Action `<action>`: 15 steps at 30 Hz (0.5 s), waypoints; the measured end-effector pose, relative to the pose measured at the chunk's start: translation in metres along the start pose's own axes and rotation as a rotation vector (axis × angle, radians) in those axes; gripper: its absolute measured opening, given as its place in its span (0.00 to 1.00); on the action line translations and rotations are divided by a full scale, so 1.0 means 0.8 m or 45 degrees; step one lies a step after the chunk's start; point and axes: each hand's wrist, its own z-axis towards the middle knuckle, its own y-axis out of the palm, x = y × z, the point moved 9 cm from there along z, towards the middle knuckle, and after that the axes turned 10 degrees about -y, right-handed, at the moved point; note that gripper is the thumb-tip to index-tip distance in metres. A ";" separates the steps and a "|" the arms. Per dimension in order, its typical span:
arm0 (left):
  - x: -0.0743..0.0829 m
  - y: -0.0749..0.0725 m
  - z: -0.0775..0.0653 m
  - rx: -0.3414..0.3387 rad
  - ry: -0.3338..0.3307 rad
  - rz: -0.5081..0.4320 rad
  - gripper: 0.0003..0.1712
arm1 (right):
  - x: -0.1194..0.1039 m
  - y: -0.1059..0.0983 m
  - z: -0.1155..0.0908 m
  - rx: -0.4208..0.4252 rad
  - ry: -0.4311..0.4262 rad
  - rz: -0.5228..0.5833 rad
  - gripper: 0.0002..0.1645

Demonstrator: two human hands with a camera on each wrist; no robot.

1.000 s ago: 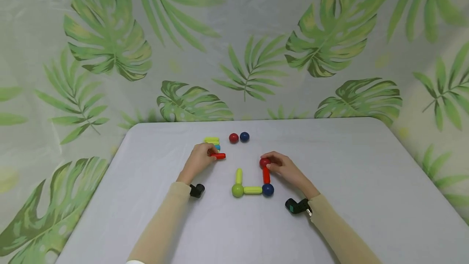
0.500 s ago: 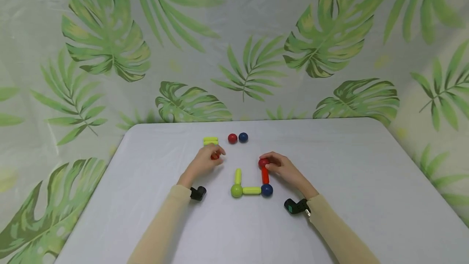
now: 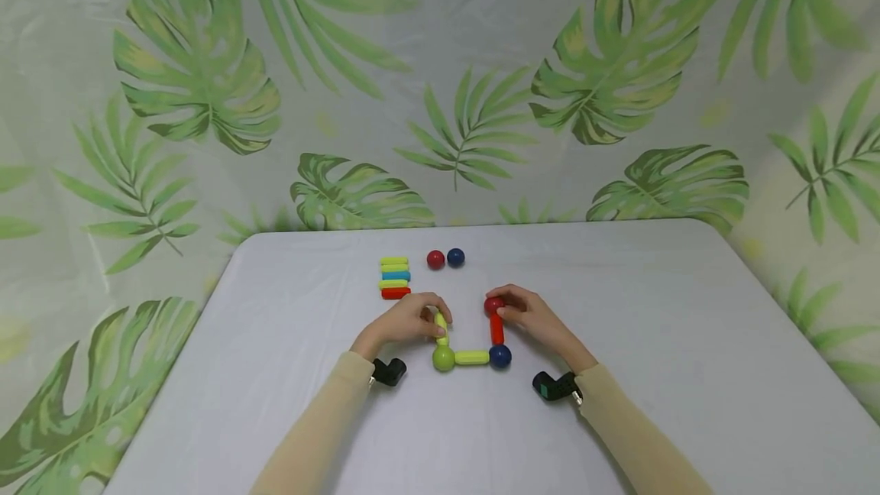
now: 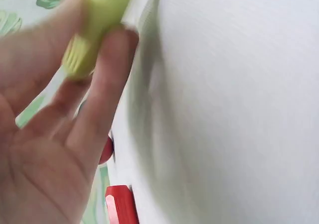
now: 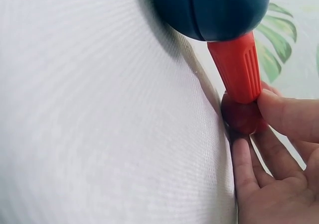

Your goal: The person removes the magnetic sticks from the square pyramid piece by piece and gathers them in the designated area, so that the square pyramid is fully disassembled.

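Balls and short rods form a U on the table: a lime rod [image 3: 441,329] on the left, a lime ball [image 3: 443,358], a lime crossbar rod [image 3: 472,357], a dark blue ball [image 3: 499,356], a red rod [image 3: 496,329] and a red ball [image 3: 493,305]. My left hand [image 3: 412,317] pinches the left lime rod between thumb and fingers, just above the lime ball. On the other side, my right hand [image 3: 532,317] holds the red ball at the top of the red rod. In the right wrist view the thumb rests where rod and ball meet.
Beyond my left hand lies a row of several rods, with a blue rod [image 3: 395,276] in the middle and a red rod [image 3: 396,293] nearest me. Two loose balls, one red [image 3: 435,259] and one dark blue [image 3: 456,257], sit near the far table edge [image 3: 584,223].
My left hand has let go of the red rod at the row, come nearer and to the right, and taken hold of the left lime rod. The right hand stays at the red ball.
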 end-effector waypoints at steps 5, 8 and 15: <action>0.000 -0.021 -0.009 0.128 0.058 -0.014 0.07 | -0.005 0.001 0.001 -0.010 -0.001 0.013 0.19; -0.011 -0.042 -0.020 0.233 0.027 -0.091 0.09 | -0.022 0.002 -0.002 -0.029 -0.012 0.024 0.19; -0.058 -0.087 -0.042 0.603 -0.264 0.022 0.10 | -0.045 0.000 -0.008 -0.037 0.016 0.019 0.19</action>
